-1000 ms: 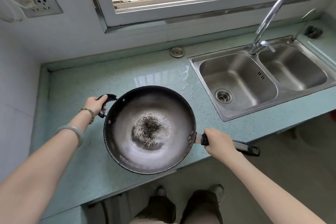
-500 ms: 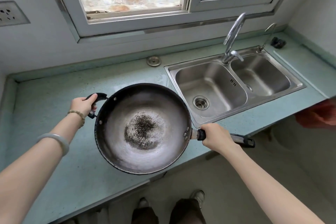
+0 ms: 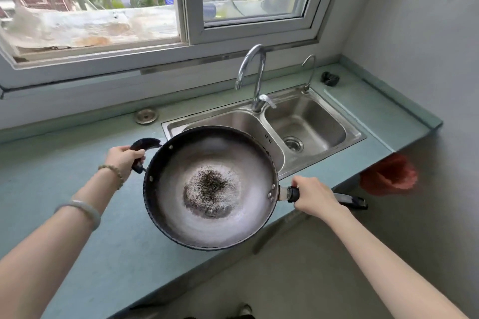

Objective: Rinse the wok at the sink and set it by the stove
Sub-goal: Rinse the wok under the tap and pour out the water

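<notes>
Grip: left hand (image 3: pixel 124 157) clenched on loop handle, right hand (image 3: pixel 315 195) on long handle; wok (image 3: pixel 211 188) (burnt residue) over sink (image 3: pixel 356 134) edge. Risk: rim clips tap (image 3: pixel 255 77).

I hold the dark wok (image 3: pixel 211 188), its grey bowl scorched black at the centre, nearly level and partly over the left basin of the steel double sink (image 3: pixel 308 122), whose right basin lies beyond it.

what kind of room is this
Most likely a home kitchen: a steel double sink with a curved faucet set in a teal countertop under a window, and a blackened wok being carried.
</notes>
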`<state>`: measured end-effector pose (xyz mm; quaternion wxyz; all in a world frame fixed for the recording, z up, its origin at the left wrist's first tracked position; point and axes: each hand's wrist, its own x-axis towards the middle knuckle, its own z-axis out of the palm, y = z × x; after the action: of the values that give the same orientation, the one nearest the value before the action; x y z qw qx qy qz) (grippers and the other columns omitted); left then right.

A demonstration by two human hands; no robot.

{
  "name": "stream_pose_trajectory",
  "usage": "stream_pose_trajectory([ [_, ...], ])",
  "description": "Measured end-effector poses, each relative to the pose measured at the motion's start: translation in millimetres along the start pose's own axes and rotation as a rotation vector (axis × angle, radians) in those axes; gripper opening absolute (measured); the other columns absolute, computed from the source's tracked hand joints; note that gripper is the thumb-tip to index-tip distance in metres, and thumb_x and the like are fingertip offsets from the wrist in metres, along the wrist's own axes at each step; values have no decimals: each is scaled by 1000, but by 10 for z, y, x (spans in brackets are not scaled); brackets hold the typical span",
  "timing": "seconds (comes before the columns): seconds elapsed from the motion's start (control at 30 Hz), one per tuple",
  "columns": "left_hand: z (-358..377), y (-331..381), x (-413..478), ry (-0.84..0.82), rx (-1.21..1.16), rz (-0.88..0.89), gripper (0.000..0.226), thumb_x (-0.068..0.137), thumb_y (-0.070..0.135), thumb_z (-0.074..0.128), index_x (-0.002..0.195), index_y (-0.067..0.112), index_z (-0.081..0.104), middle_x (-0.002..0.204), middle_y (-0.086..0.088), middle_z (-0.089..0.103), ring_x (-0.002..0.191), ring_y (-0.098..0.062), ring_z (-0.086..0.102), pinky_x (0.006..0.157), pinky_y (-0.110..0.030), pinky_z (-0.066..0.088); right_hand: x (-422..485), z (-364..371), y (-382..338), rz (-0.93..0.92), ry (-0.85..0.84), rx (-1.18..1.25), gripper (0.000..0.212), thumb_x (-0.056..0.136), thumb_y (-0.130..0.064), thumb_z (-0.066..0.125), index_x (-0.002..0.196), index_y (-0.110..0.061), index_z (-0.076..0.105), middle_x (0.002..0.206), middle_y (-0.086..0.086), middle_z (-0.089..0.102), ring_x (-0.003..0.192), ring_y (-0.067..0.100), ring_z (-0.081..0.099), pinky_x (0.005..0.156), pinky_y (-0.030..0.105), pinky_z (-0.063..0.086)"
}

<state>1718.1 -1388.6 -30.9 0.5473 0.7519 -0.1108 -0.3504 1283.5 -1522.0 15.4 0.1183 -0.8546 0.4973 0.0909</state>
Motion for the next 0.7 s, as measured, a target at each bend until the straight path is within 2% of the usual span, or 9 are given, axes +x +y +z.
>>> stream_pose_trajectory([
  [0.1,338,64,48,22,-32,-27,18,83,-11,56,100,-11,52,69,-12,52,38,-10,53,39,-18,41,202,-85,302,9,-11,17,29,71,-5,56,92,-21,43,83,7,55,76,31,48,62,33,38],
  [0.17,521,134,90,28,-39,-33,16,83,-10,58,99,-10,55,70,-11,53,45,-14,53,42,-19,43,350,-114,441,10,-11,26,30,71,-5,56,93,-21,43,87,8,60,80,32,54,62,33,39],
  [0.27,700,212,282,55,-69,-39,25,80,-6,64,105,-3,58,76,-9,57,65,-20,54,66,-28,50,583,-123,568,9,-9,29,31,72,-5,56,98,-19,47,92,8,62,77,30,49,62,33,39],
  [0.37,817,220,541,78,-45,-53,39,74,-1,72,111,-2,62,93,-14,64,85,-25,60,94,-39,50,821,-108,635,-14,-7,5,29,74,-4,54,100,-15,48,96,11,63,80,31,52,61,34,37],
  [0.47,968,220,797,115,-43,-56,44,73,-3,72,116,-4,61,103,-16,63,91,-25,59,99,-41,48,1104,-62,682,-32,-21,-16,27,74,-2,51,99,-14,47,99,10,63,91,34,59,61,33,36],
  [0.53,1099,247,967,143,-25,-55,45,72,-2,74,115,-4,61,109,-18,65,89,-22,60,97,-37,49,1333,-34,706,-32,-33,-19,28,74,-2,51,100,-13,48,101,10,63,94,35,60,62,34,36],
  [0.6,1214,280,1126,154,2,-53,43,73,-2,73,115,-3,62,106,-18,66,73,-16,64,79,-21,55,1573,-17,715,-37,-52,-23,28,75,-3,52,101,-13,49,104,9,63,95,35,60,63,34,36],
  [0.67,1320,286,1273,159,0,-48,41,76,-3,71,116,-4,61,85,-9,69,53,-7,58,51,-5,48,1778,6,706,-38,-81,-23,29,75,-2,52,102,-12,49,105,9,63,95,35,60,64,34,36],
  [0.7,1380,281,1334,159,2,-53,41,77,-4,70,116,-3,61,70,1,69,48,-3,56,45,-3,44,1867,23,701,-39,-91,-24,30,74,-2,52,102,-12,49,105,10,63,95,35,60,65,34,36],
])
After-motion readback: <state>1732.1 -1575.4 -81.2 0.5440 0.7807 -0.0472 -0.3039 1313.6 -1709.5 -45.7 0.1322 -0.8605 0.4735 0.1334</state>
